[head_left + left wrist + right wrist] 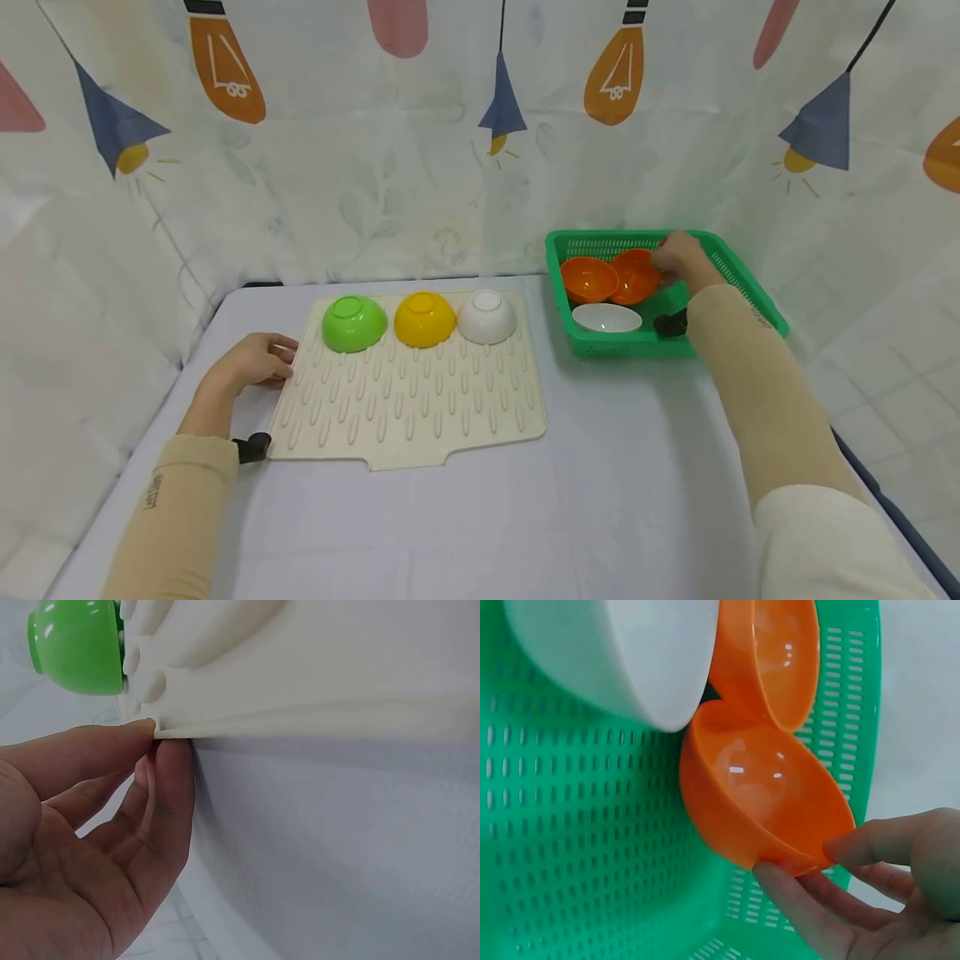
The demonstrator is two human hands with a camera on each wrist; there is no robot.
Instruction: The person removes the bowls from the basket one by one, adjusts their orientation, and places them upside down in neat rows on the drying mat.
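In the green basket point(622, 346), my right hand point(681, 260) pinches the rim of an orange bowl point(735, 817) between thumb and fingers. A second orange bowl point(588, 279) and a white bowl point(606, 317) lie beside it in the basket. My left hand point(97, 817) pinches the left edge of a cream ridged drying mat point(405, 417), thumb on top and a finger beneath. Upside down along the mat's far side stand a green bowl point(354, 323), a yellow bowl point(424, 319) and a white bowl point(487, 317).
A white cloth covers the table point(600, 500). Behind it hangs a patterned curtain point(435, 192) with printed lamps and bulbs. The basket's perforated walls rise around its bowls, to the right of the mat.
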